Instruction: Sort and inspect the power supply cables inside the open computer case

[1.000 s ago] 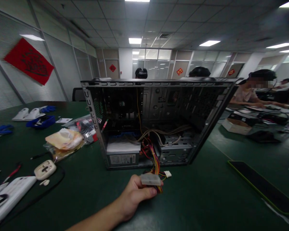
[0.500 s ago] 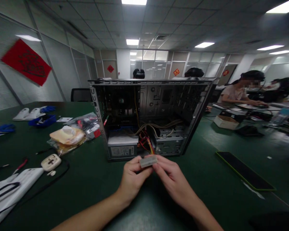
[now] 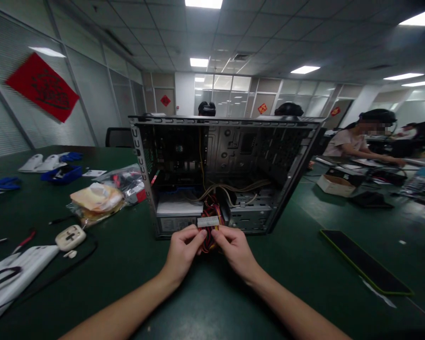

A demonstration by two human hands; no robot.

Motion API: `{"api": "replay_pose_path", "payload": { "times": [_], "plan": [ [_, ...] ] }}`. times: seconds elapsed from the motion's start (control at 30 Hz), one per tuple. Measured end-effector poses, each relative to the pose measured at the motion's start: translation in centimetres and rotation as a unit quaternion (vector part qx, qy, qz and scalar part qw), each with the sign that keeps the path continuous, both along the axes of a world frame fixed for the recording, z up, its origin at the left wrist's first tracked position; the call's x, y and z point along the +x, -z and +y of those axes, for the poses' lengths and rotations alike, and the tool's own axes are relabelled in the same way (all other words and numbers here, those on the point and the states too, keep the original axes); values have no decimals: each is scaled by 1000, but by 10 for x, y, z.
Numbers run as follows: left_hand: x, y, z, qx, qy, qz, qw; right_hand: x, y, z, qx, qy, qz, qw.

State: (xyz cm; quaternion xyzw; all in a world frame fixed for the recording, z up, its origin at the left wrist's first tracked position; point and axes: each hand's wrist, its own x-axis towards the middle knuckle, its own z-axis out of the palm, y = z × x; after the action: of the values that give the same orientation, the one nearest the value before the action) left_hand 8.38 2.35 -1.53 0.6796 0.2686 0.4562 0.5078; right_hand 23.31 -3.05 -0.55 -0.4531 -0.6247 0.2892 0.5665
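Connector [image 3: 208, 221] held before the open computer case [image 3: 233, 121], left hand [image 3: 181, 246] and right hand [image 3: 238, 249] pinching its wired end; positioning seems under way, and moving it calls for slack wires [image 3: 208, 243]

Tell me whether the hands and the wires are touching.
Touching. The head view shows the left hand and right hand gripping the wires just below the pale connector.

Green table [image 3: 286, 264]; plain blue tray [image 3: 61, 174]; black-patterned red hanging [image 3: 44, 88].
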Motion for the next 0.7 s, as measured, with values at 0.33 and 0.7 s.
{"api": "replay_pose_path", "payload": {
  "times": [0.33, 0.7],
  "plan": [
    [2, 3, -1, -25, 5, -39, 999, 1, -4, -13, 58, 61, -115, 990],
    [13, 18, -4, -91, 49, 61, 993, -2, -113, 26, 61, -7, -185, 981]
  ]
}}
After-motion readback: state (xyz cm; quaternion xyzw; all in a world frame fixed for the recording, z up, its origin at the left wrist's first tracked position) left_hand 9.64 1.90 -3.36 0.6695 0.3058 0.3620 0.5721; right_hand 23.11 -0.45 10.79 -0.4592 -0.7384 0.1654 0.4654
